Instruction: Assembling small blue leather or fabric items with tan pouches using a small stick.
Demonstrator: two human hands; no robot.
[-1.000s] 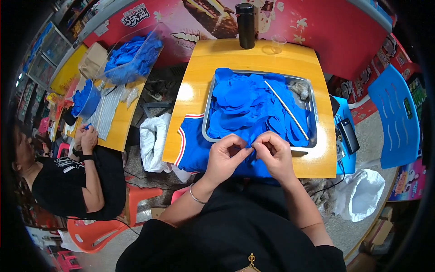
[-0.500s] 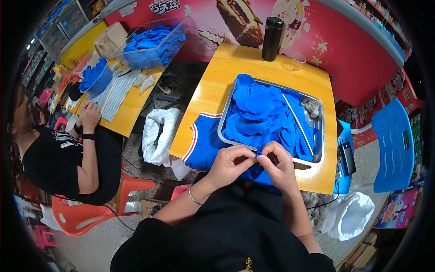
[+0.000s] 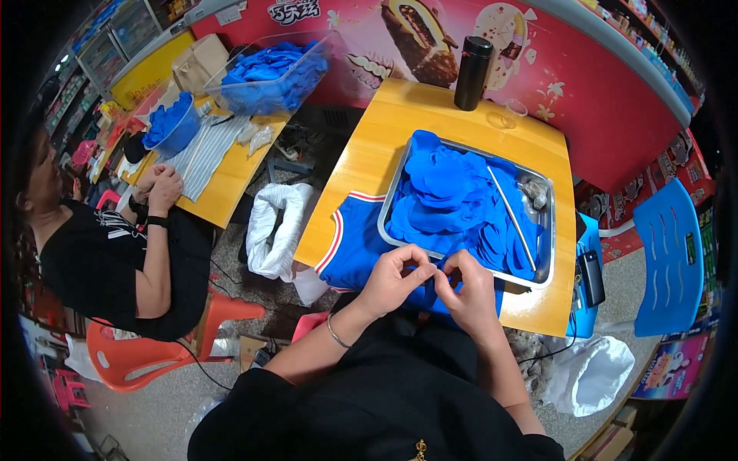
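Both hands pinch just short of the tray

Head view: the left hand [image 3: 396, 280] and right hand [image 3: 467, 288] meet fingertip to fingertip, thumb closed to finger on each, seemingly on a blue piece [image 3: 428, 293] mostly hidden between and below them. The pile [image 3: 446, 184] lies beyond both, in the tray [image 3: 549, 253] on the yellow surface [image 3: 377, 138]. The tray's long axis runs roughly crosswise. The stick [image 3: 511, 218] slants over the pile, its near end closer to the right hand. The jersey [image 3: 350, 238] lies just beyond the left.
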